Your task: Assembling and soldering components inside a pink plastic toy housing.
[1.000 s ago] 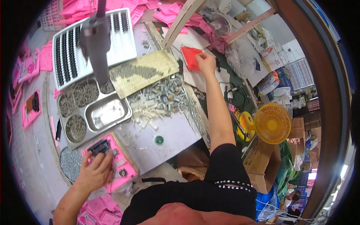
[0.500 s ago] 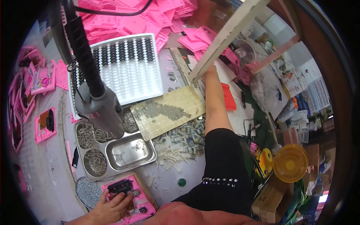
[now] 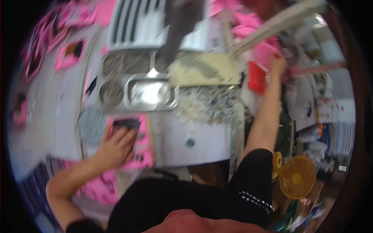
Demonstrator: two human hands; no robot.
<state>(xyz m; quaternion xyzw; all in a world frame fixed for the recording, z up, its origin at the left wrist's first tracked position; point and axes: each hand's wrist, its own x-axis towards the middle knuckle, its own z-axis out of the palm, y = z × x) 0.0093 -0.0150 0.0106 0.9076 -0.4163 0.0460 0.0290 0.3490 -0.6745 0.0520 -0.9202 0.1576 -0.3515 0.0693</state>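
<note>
Pale worktable (image 3: 171,153) fills the middle of the view, and everything looks somewhat blurred. At its left, a round mass of small grey pieces (image 3: 91,126) lies just beside the pink casing (image 3: 147,130). If the casing slid that way, it could scatter them. The left hand (image 3: 118,145) lies over this casing, its fingers bent on a black part (image 3: 130,123); whether it grips this part or only presses it, I cannot tell. Uneven pressure could shift the part, because attention may be divided between two hands far apart. Beyond the casing is a metal tray (image 3: 153,73) with compartments. A yellow board (image 3: 182,77) seems to overlap its right end; a knock could spill what lies upon the board. Loose parts (image 3: 215,103) lie nearer, where a low forearm could sweep them. Farther right, a red piece (image 3: 256,77) is just beside the right hand (image 3: 276,66), so a careless return could drag it. This hand is near pink pieces (image 3: 266,52); its fingers are too blurred to tell if they hold anything.
</note>
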